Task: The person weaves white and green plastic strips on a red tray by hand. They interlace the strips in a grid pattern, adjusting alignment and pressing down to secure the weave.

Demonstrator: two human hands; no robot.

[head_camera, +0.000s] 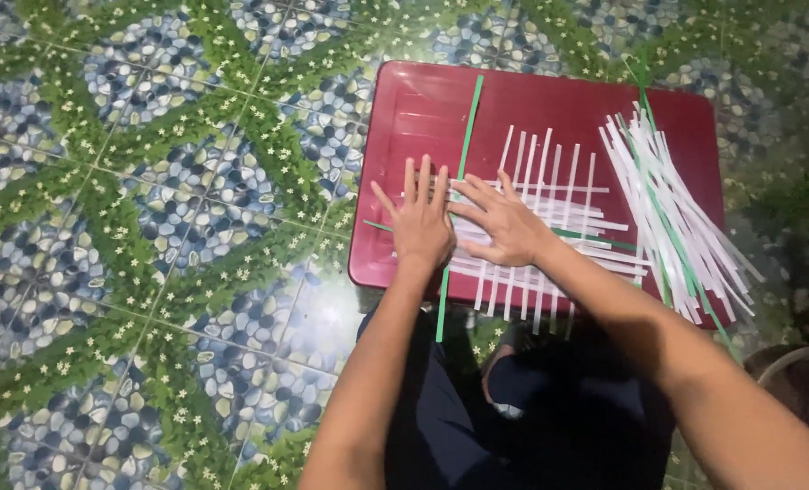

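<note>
Your left hand (420,225) lies flat, fingers spread, at the left edge of the woven mat of white strips (550,227); it pins the work and grips nothing. Just beside it runs the long green strip (459,195), upright across the red plastic lid (404,118), its lower end hanging past the near rim toward your lap — an unsupported end of this kind can drag or snag, and I judge it likely to pull askew if either palm lifts. Your right hand (504,224) is likewise open and pressed flat on the mat, fingertips near the green strip, the two hands close together but not clasped. The weave looks loose at its edges; uneven pressure could let the white strips slide apart or buckle. Further right, the loose pile of white strips (667,209), with a few green ones mixed in, overhangs the lid's right corner and could spill onto the patterned tile floor (151,227). Your right forearm crosses between you and that pile, so reaching it means releasing the mat — a round rim shows at the far lower right.
</note>
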